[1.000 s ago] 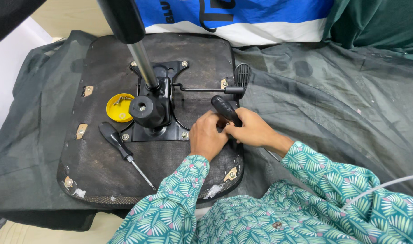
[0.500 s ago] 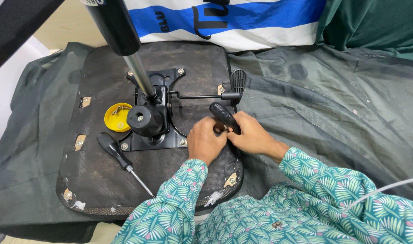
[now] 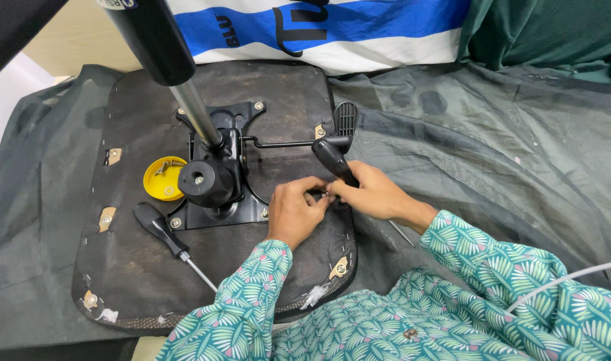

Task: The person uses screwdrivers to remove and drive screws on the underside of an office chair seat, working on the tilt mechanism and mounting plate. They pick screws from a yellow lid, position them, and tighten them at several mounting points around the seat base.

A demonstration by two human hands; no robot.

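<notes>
Right hand (image 3: 375, 195) is closed on black handle (image 3: 333, 162) of a tool; tip hidden. Left hand (image 3: 293, 210) pinches sth small at the tip, too small to tell. Both over chair seat underside (image 3: 128, 267), beside metal mechanism (image 3: 218, 180). Screwdriver (image 3: 168, 239) lies left, shaft partly cut by sleeve.

Chair seat (image 3: 138, 267) lies upside down on a dark cloth (image 3: 492, 154). Black mechanism plate (image 3: 218, 167) is bolted to it, gas cylinder (image 3: 165, 60) standing up from the plate. Left hand (image 3: 293, 210) and right hand (image 3: 372, 194) meet at the seat's right edge; right wraps a black-handled tool (image 3: 332, 159), fingertips touching at a small part, too small to tell. Screwdriver (image 3: 168, 239) lies on the seat, left of the hands. Yellow cap (image 3: 160, 180) holds screws beside the plate.
</notes>
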